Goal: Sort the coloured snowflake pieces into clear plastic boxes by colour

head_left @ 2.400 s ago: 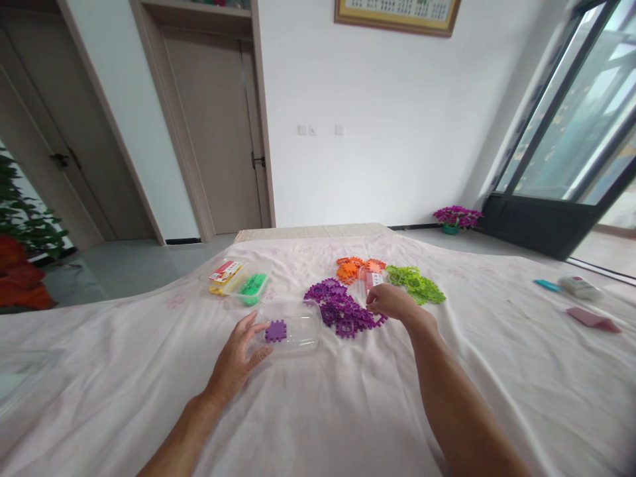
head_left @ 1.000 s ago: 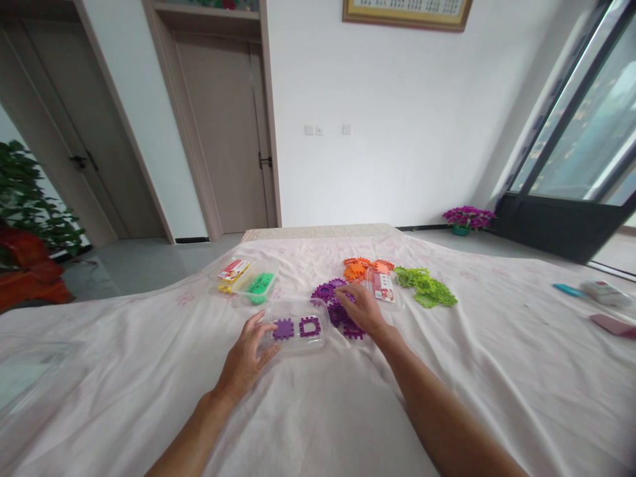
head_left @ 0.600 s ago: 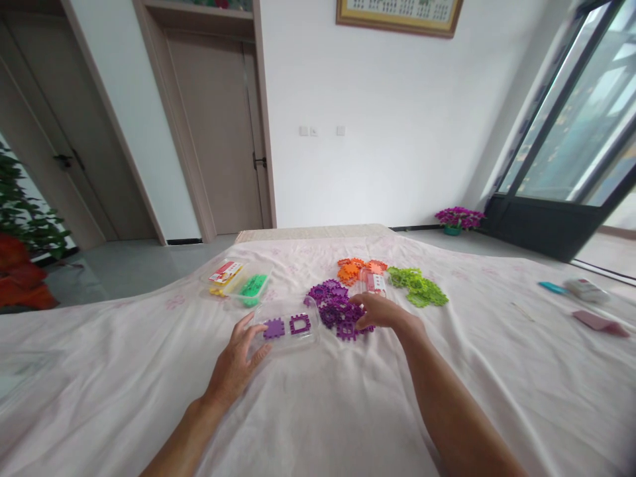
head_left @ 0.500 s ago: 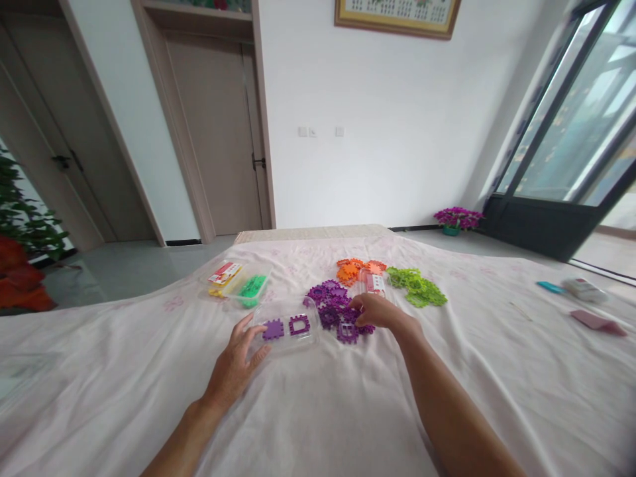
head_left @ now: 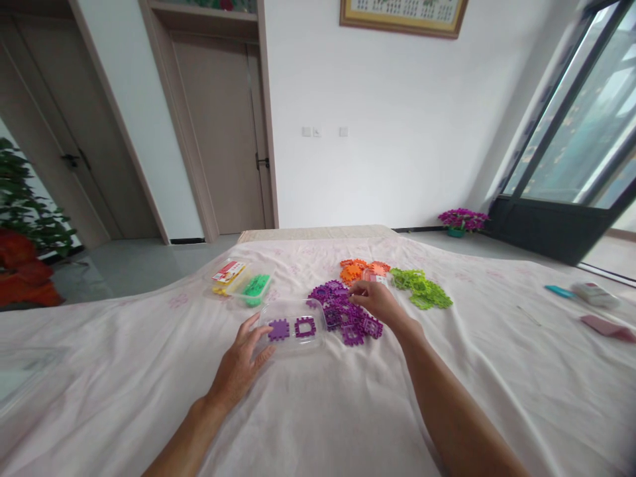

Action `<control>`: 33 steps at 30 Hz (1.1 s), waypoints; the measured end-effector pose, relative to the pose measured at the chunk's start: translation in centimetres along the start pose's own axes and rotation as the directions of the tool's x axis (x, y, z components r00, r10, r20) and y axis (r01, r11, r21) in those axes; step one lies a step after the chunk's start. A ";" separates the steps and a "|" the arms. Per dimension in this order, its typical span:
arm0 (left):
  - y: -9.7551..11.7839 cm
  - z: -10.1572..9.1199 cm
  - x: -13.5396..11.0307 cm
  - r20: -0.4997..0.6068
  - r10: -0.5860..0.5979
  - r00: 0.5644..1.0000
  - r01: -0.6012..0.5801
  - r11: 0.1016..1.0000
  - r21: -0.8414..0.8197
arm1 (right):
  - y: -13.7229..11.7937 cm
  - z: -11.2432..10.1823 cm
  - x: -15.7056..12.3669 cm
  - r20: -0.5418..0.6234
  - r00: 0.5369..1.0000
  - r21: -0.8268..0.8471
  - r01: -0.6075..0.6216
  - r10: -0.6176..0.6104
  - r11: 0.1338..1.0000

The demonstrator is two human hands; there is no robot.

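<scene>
A clear plastic box (head_left: 317, 339) lies on the cloth in front of me, holding a solid purple notched square (head_left: 279, 330) and a purple notched square frame (head_left: 305, 327) side by side. My left hand (head_left: 244, 351) grips the box's left end, fingers over the rim and thumb at the near side. To the right of the box is a heap of purple interlocking pieces (head_left: 342, 315). My right hand (head_left: 377, 301) is over the heap's far right part with fingers curled together. Whatever those fingertips pinch is hidden.
Orange pieces (head_left: 352, 271) and lime-green pieces (head_left: 422, 289) lie beyond the heap. A container with yellow and green pieces (head_left: 256, 286) stands at the back left. A transparent box (head_left: 24, 377) is at the far left; a pink item (head_left: 607, 327) lies far right.
My right hand has lifted slightly up and back from the near part of the purple heap, uncovering pieces there. My left hand stays on the box. The view has shifted slightly.
</scene>
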State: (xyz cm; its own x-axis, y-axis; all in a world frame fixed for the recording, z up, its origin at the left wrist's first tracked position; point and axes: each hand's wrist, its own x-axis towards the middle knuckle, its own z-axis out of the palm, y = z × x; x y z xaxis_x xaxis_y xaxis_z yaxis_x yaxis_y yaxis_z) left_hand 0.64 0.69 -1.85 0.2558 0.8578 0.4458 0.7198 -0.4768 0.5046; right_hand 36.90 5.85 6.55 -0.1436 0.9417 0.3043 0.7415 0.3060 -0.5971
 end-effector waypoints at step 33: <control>0.8 -0.2 -0.1 0.008 0.033 0.999 -0.033 0.999 0.018 | -8.7 8.0 -1.8 0.314 0.883 0.124 0.326 -0.349 0.937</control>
State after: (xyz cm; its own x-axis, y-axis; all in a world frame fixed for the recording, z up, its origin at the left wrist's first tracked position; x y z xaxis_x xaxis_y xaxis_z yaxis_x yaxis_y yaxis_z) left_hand 1.01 0.20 -1.33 0.2843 0.8430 0.4567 0.7225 -0.5015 0.4759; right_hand 25.50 2.59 5.22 -0.5916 0.7684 0.2440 0.5664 0.6115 -0.5524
